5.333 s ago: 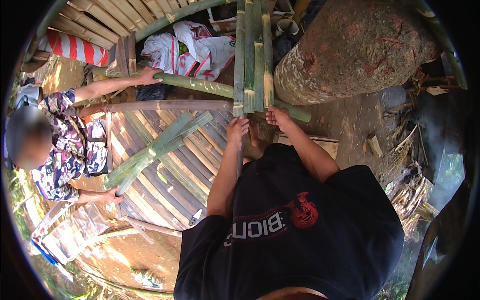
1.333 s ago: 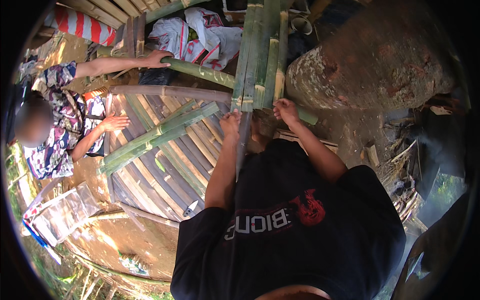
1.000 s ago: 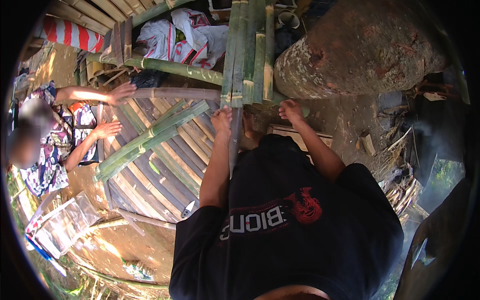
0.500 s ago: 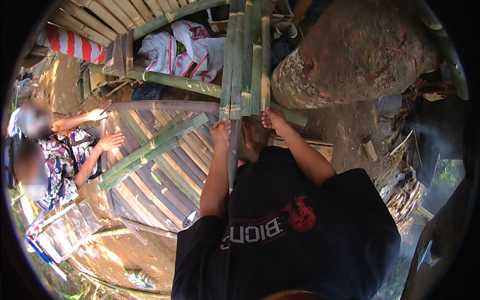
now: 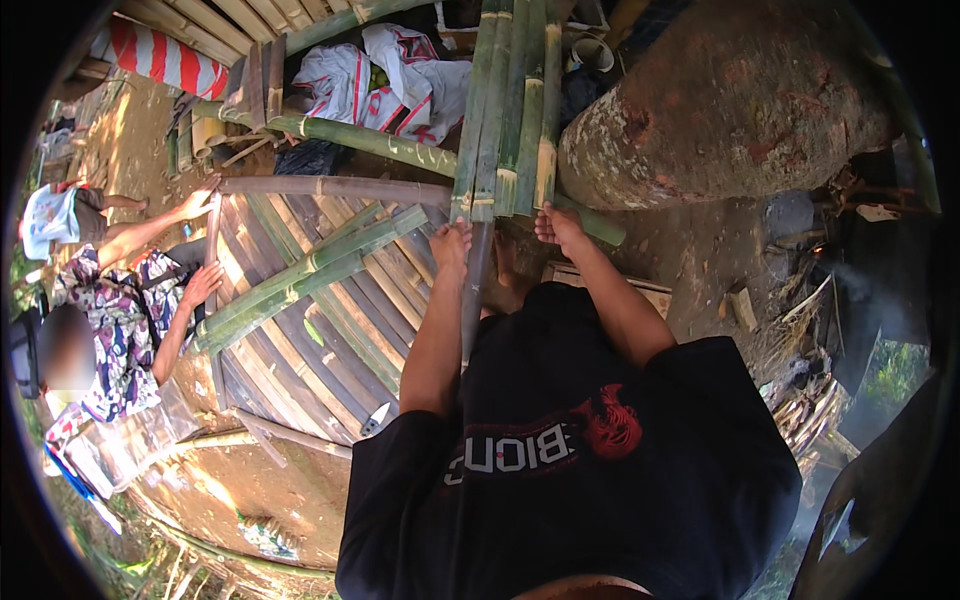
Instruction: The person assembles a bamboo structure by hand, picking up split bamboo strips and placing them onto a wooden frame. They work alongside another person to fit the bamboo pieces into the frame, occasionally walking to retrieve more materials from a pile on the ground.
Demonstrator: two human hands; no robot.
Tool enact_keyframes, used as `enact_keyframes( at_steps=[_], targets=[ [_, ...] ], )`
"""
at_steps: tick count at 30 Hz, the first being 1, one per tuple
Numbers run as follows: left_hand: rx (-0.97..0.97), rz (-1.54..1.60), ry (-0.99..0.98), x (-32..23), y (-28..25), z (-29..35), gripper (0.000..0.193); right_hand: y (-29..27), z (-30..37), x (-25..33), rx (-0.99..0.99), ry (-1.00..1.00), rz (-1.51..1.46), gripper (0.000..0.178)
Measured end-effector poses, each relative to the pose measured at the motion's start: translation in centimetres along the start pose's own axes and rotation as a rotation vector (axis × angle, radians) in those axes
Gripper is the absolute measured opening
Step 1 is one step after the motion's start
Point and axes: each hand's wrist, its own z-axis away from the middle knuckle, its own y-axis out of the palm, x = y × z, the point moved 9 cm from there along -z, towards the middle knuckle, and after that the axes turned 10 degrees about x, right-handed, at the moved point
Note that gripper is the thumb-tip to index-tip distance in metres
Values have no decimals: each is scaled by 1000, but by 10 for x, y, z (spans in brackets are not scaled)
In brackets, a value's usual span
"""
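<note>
Long, flat green bamboo strips (image 5: 508,140) lie side by side over a thick, round green bamboo pole (image 5: 380,143), near its right end. They are smooth and straight, with pale rings and cut, uneven near ends. Their long way runs from the person's belly to the far side, and the near ends point at the belly.

The left hand (image 5: 452,245) is curled at the near end of the leftmost strip. The right hand (image 5: 560,226) is curled by the near end of the rightmost one. I cannot tell if either hand pinches it.

A bench of brown bamboo slats (image 5: 300,375) has two flat green bamboo pieces (image 5: 320,262) slanting from its left edge toward its far right corner.
</note>
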Motion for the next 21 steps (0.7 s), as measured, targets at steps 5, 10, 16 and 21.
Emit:
enact_keyframes(
  at_steps=[5, 10, 16, 21],
  targets=[
    [-14, -16, -4, 0, -1, -1, 44, 1, -1, -2, -7, 5, -16, 32],
    [54, -32, -35, 5, -4, 3, 47, 2, 2, -2, -38, 1, -42, 31],
    [109, 63, -82, 24, -27, 35, 55, 6, 7, 0, -56, -11, -152, 30],
    [116, 135, -125, 42, -64, 50, 57, 1, 5, -2, -44, -19, -93, 31]
  ],
)
